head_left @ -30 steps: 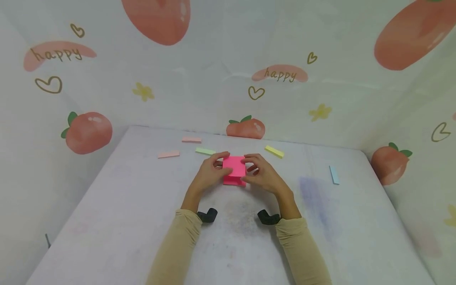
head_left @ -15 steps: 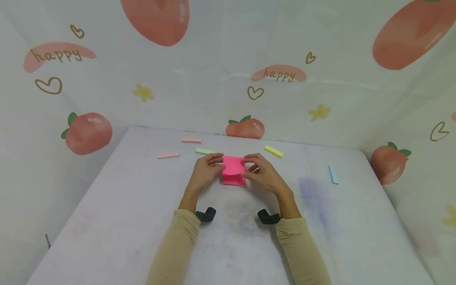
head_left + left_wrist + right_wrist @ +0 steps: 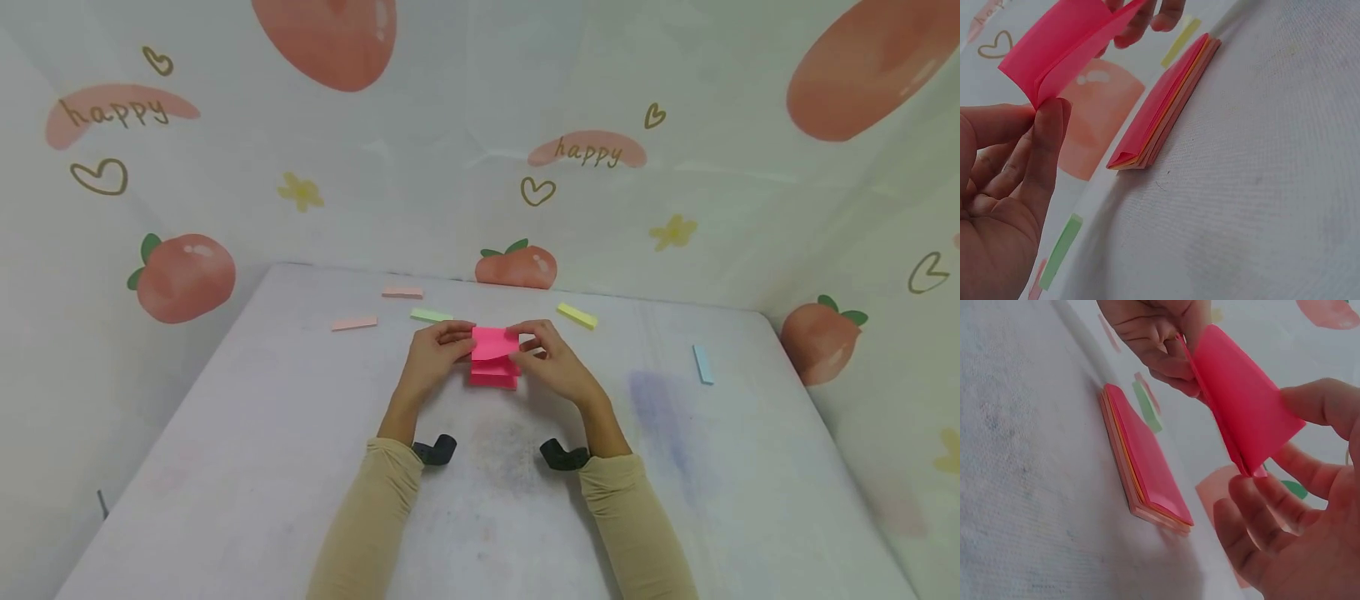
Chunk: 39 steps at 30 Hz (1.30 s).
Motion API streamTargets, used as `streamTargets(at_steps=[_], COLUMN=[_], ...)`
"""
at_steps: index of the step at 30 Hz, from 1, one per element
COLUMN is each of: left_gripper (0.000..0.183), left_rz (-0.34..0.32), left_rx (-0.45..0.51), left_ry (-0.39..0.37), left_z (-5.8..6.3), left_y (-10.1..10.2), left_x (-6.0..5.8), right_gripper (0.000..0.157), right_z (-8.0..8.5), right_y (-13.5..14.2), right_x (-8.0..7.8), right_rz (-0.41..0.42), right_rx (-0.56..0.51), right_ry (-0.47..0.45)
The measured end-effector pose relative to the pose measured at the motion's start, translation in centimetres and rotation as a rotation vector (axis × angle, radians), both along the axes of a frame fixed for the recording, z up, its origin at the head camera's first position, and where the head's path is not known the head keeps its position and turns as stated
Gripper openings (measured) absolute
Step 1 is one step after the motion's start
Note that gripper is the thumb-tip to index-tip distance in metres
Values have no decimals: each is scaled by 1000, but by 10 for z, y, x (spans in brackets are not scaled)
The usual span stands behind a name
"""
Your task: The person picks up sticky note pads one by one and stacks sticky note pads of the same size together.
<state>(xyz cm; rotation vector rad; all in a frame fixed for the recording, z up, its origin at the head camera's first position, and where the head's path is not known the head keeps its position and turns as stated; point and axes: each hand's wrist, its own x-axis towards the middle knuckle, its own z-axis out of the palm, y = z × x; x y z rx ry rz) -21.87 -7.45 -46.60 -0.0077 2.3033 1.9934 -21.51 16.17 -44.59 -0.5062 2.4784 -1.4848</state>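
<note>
A folded pink paper, seemingly a few sticky-note sheets (image 3: 495, 342), is held up between both hands. My left hand (image 3: 433, 357) pinches its left edge between thumb and fingers, clearly seen in the left wrist view. On the other side my right hand (image 3: 558, 364) has its thumb on one face of the paper (image 3: 1244, 394) and fingertips at its far edge. Below, apart from the raised paper, a stack of sticky notes (image 3: 1161, 106) lies on the table, pink on top with orange and pale pink layers beneath.
Small paper strips lie around the back of the white table (image 3: 300, 500): two pink ones, a green strip (image 3: 431, 316), a yellow strip (image 3: 577, 316) and, farther right, a blue strip (image 3: 702, 365). A fruit-printed curtain (image 3: 420, 183) rises behind and beside the table.
The pink paper has risen off the stack, with a separated flap now showing below its top sheet. My left hand drew back slightly from the paper, then took its left edge.
</note>
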Motion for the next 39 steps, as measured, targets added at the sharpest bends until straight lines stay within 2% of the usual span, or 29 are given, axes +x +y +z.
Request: streamTargets(at_steps=[5,10,15,19,23,26,29,35,39], left_gripper=[29,28,29,29,30,31,30,29,27], left_rz=[-7,-47,-65,-29,25,41,42,42,59], left_rx=[6,33,27,8,3,19,21,29,9], left_ry=[-11,7,9,-8,-22,-28,-41,-66,-55], left_z=[0,1,1,-1,-2,-1,-1,-1,-3], left_y=[2,2,6,7,6,6,5,5,5], left_x=[0,-1,0,0,0,0,-1,-1,-1], right_gripper=[31,30,34,40,56,63,57,30,27], right_z=[3,4,4,2,1,2,2,2,-1], right_y=[-5,-13,-14,-7,-1,0,0,-3,-5], right_x=[0,0,0,0,0,0,0,0,-1], right_rz=[-67,-119,-75,-40,15,44,49,-25,-41], right_rx=[-26,-64,-52,6,60,80,92,90,87], right_ry=[-24,-31,61,120,102,85,112,183,192])
